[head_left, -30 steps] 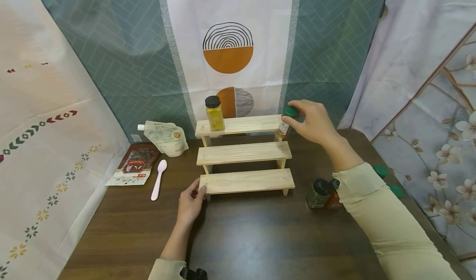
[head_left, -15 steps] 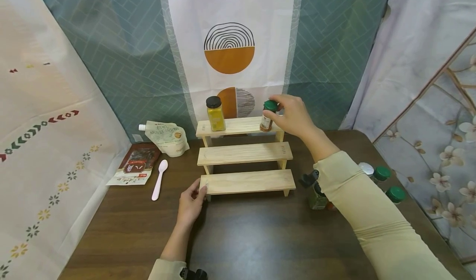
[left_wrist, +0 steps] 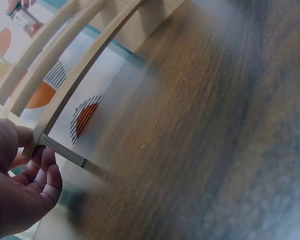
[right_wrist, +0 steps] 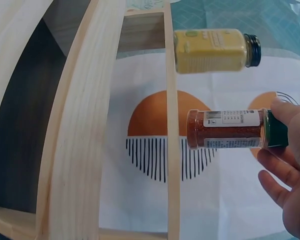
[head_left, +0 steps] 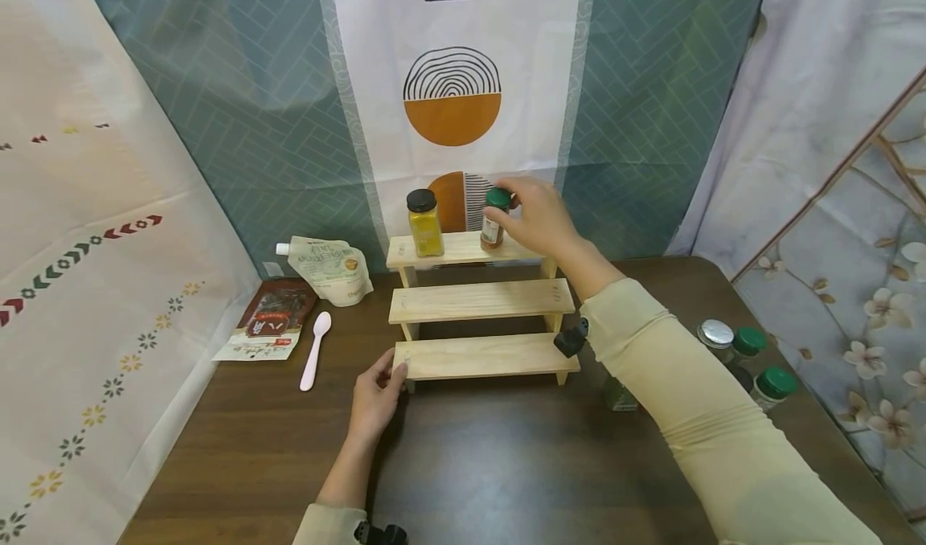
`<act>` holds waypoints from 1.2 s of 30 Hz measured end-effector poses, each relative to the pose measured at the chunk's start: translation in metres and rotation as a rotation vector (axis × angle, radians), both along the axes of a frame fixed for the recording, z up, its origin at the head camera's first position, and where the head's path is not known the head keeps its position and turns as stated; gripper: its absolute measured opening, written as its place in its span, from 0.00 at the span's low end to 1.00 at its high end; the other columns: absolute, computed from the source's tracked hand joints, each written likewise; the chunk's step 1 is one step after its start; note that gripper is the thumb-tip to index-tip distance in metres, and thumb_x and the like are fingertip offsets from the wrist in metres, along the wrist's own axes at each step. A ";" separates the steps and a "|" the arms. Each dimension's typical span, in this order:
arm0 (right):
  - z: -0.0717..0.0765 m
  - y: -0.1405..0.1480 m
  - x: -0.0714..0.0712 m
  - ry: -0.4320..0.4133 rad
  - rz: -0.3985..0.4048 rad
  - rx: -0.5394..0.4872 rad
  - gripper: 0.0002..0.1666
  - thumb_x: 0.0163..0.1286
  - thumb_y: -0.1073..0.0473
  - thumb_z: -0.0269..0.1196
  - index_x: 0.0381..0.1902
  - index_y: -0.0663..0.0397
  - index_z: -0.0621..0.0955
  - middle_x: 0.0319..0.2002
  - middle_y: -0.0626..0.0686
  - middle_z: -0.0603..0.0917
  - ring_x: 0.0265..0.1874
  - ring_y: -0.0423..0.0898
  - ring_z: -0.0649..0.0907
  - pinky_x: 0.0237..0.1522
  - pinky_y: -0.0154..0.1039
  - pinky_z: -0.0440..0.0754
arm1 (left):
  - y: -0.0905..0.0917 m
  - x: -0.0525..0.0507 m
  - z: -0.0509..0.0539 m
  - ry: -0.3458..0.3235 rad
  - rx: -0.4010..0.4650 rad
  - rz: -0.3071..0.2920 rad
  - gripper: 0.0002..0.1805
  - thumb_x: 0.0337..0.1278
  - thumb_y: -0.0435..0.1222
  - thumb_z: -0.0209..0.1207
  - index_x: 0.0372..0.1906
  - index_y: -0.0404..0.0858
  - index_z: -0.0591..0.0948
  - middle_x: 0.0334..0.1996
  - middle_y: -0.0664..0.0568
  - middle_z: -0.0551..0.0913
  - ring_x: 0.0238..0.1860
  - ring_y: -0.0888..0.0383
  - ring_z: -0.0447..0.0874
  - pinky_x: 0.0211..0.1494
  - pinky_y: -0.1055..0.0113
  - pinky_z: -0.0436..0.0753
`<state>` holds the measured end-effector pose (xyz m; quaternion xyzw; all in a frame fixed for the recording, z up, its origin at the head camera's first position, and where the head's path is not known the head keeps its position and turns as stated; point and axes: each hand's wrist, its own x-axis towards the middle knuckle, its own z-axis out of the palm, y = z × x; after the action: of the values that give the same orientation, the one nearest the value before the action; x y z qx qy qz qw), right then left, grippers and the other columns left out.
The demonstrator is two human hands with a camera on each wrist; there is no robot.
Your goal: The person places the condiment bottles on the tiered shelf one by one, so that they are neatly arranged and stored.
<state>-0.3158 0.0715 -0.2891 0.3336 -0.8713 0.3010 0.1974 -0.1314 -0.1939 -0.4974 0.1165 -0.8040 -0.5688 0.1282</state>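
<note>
In the head view, my right hand [head_left: 538,215] pinches the green cap of a spice jar [head_left: 493,227] over the top step of a three-tier wooden rack [head_left: 485,300]. Reddish-brown spice and a white label show on this upright jar [right_wrist: 225,129] in the right wrist view; a narrow gap seems to separate its base from the step. To its left a yellow spice jar [head_left: 426,227] with a black cap stands on the same step. My left hand [head_left: 374,396] grips the left end of the bottom step, thumb on top and fingers beneath, as the left wrist view shows.
Several more spice jars, among them a silver-capped jar [head_left: 714,336] and a green-capped jar [head_left: 776,386], stand at the right, partly behind my right sleeve. A spouted pouch [head_left: 329,270], a brown packet [head_left: 269,320] and a pink spoon [head_left: 315,352] lie left of the rack.
My right hand has carried the green-capped jar leftward from the top step's right end toward the yellow jar. My left hand keeps its grip on the bottom step.
</note>
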 end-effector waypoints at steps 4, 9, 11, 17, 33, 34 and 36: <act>0.000 -0.008 -0.004 -0.031 0.012 0.026 0.23 0.70 0.51 0.69 0.56 0.58 0.82 0.45 0.55 0.85 0.41 0.53 0.81 0.45 0.46 0.79 | 0.001 0.000 0.000 0.003 0.015 0.001 0.23 0.70 0.32 0.61 0.66 0.27 0.76 0.32 0.43 0.82 0.30 0.55 0.81 0.31 0.74 0.77; -0.001 -0.014 -0.005 -0.109 0.005 0.057 0.27 0.71 0.50 0.68 0.62 0.59 0.79 0.50 0.57 0.83 0.45 0.55 0.81 0.49 0.47 0.79 | 0.001 0.000 0.000 -0.003 0.007 0.006 0.23 0.70 0.32 0.61 0.66 0.29 0.77 0.32 0.43 0.82 0.30 0.57 0.80 0.31 0.74 0.77; -0.002 -0.014 -0.006 -0.133 -0.003 0.070 0.31 0.71 0.49 0.68 0.66 0.59 0.76 0.55 0.57 0.81 0.48 0.55 0.81 0.52 0.49 0.79 | 0.002 0.000 0.000 -0.006 0.002 0.004 0.23 0.70 0.32 0.61 0.66 0.29 0.77 0.32 0.43 0.82 0.30 0.58 0.80 0.31 0.73 0.77; -0.009 -0.011 -0.006 -0.211 -0.025 0.070 0.43 0.71 0.47 0.67 0.76 0.55 0.64 0.67 0.58 0.73 0.55 0.57 0.80 0.59 0.52 0.77 | 0.001 0.000 -0.001 -0.007 0.004 0.002 0.23 0.70 0.33 0.61 0.66 0.29 0.77 0.32 0.42 0.82 0.29 0.58 0.81 0.31 0.73 0.78; -0.035 0.035 0.014 -0.251 -0.072 0.015 0.41 0.71 0.48 0.67 0.75 0.56 0.66 0.60 0.59 0.79 0.58 0.57 0.79 0.59 0.58 0.75 | 0.000 0.001 0.001 -0.009 -0.014 0.002 0.23 0.70 0.33 0.61 0.66 0.28 0.76 0.35 0.41 0.83 0.31 0.55 0.82 0.33 0.73 0.80; -0.037 0.039 0.015 -0.253 -0.075 0.012 0.41 0.71 0.47 0.66 0.75 0.56 0.66 0.59 0.59 0.79 0.58 0.56 0.79 0.59 0.58 0.76 | 0.000 0.000 0.001 -0.009 -0.015 0.002 0.23 0.70 0.33 0.61 0.66 0.28 0.76 0.35 0.41 0.83 0.31 0.55 0.82 0.33 0.73 0.80; -0.041 0.046 0.018 -0.252 -0.079 0.017 0.41 0.72 0.47 0.66 0.75 0.55 0.66 0.59 0.59 0.79 0.58 0.56 0.79 0.58 0.58 0.76 | 0.000 0.000 0.000 -0.009 -0.019 0.000 0.23 0.70 0.33 0.61 0.66 0.28 0.76 0.35 0.41 0.83 0.31 0.55 0.82 0.33 0.73 0.80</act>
<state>-0.2975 0.1180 -0.3303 0.2599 -0.9042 0.3252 0.0952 -0.1315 -0.1935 -0.4969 0.1176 -0.8101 -0.5605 0.1257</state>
